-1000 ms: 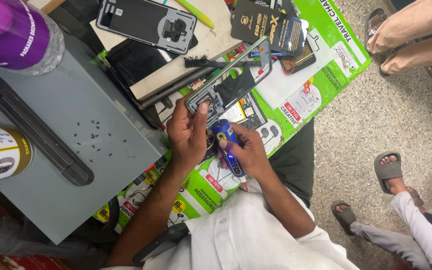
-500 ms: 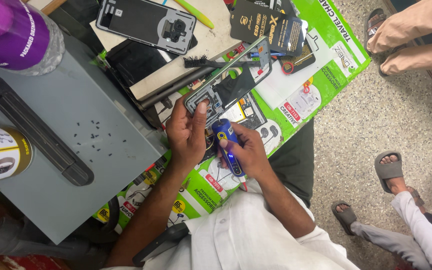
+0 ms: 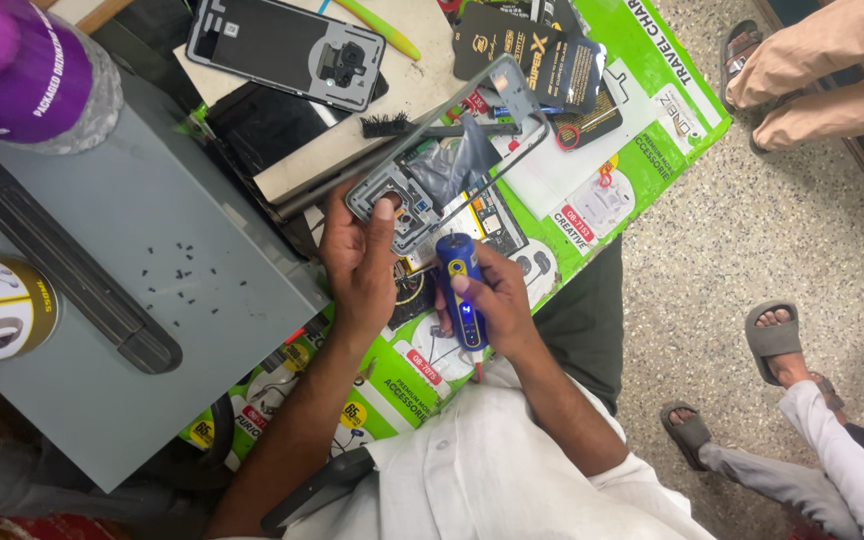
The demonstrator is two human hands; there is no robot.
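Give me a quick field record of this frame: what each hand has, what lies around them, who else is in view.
left hand: holds a phone frame, tilted up, thumb on its camera end
right hand: grips a blue electric screwdriver
under the hands: an opened phone on green printed cardboard
grey tray: small black screws scattered on it
further back: phone back cover, black brush
top left: purple bottle
others: sandalled feet on the floor, right

One head cam, looking straight down, close over hands, workbench, floor right
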